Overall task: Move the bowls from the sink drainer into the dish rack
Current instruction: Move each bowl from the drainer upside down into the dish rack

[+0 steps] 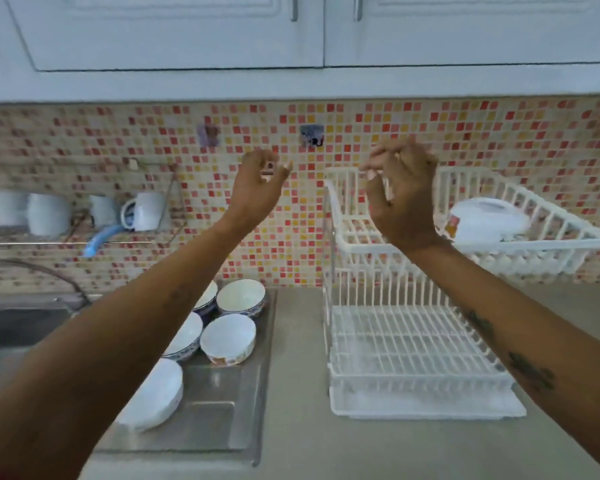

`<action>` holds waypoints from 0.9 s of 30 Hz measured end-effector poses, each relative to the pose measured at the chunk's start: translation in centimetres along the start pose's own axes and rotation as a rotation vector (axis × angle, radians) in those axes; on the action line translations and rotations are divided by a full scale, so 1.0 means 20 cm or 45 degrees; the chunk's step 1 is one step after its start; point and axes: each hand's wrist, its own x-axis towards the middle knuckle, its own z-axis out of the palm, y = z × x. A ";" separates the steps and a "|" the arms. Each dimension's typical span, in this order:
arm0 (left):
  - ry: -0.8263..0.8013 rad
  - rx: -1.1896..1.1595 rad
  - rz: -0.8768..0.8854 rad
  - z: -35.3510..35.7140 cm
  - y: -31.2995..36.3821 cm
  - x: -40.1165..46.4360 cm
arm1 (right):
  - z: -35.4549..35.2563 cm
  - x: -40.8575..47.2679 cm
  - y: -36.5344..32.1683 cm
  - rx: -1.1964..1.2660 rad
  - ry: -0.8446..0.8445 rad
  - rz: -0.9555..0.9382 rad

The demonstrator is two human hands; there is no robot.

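Observation:
Several white bowls stand on the steel sink drainer (pixel 229 420) at lower left: one with a blue rim (pixel 241 297), one with an orange pattern (pixel 227 337), one partly behind my left forearm (pixel 187 336), and a large white bowl (pixel 155 398) nearest me. The white two-tier dish rack (pixel 413 341) stands on the counter to the right; its upper tier holds one white bowl (pixel 489 221) lying on its side. My left hand (pixel 257 183) and my right hand (pixel 400 192) are raised in front of the tiled wall, fingers loosely curled, holding nothing.
White mugs (pixel 146 211) hang on a wall rail at left above the sink (pixel 18 323) and faucet (pixel 35 271). Grey cabinets (pixel 291 36) hang overhead. The grey counter (pixel 302 375) runs between drainer and rack.

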 end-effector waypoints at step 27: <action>0.342 -0.140 -1.302 -1.13 -1.52 -1.27 | 1.45 -1.45 -1.28 0.561 -1.510 1.659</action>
